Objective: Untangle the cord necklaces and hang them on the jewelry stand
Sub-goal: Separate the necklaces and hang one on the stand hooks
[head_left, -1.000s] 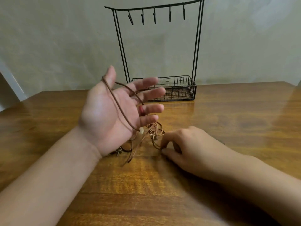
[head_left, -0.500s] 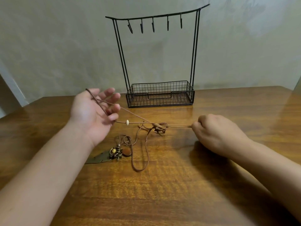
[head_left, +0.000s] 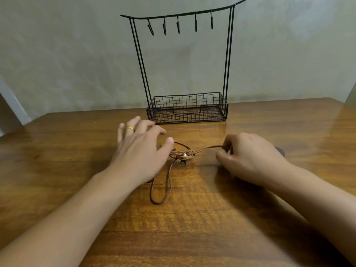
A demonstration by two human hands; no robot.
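A tangle of brown cord necklaces (head_left: 182, 155) lies on the wooden table (head_left: 192, 228), knotted around a small pale bead, with one loop trailing toward me. My right hand (head_left: 250, 157) pinches a cord strand that runs left into the knot. My left hand (head_left: 140, 149) hovers palm down just left of the knot, fingers spread, its thumb tip touching the cords; it hides any pendants beneath it. The black wire jewelry stand (head_left: 185, 16) with several empty hooks stands behind, its mesh basket (head_left: 187, 108) at the base.
A pale wall rises right behind the stand. The table's far edge runs along the wall, and its left corner falls away at the far left.
My left hand turned palm down, let the cord slip off its fingers and came right to the knot. The taut strand has gone slack; my right hand still pinches its end.
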